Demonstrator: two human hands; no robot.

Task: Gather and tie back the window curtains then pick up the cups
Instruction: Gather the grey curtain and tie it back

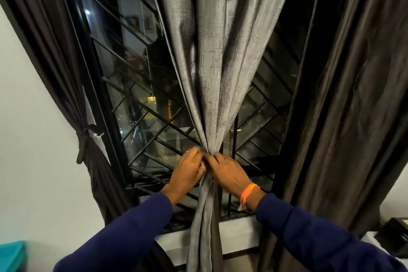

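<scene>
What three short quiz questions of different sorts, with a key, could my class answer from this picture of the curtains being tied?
1. True or false: the dark curtain at the left is already tied back.
2. Which wrist wears the orange band? A left, B right.
3. Fill in: both hands grip the ___ curtain.

Key:
1. True.
2. B.
3. Grey: the left hand and right hand pinch the grey curtain at its gathered waist.
</scene>
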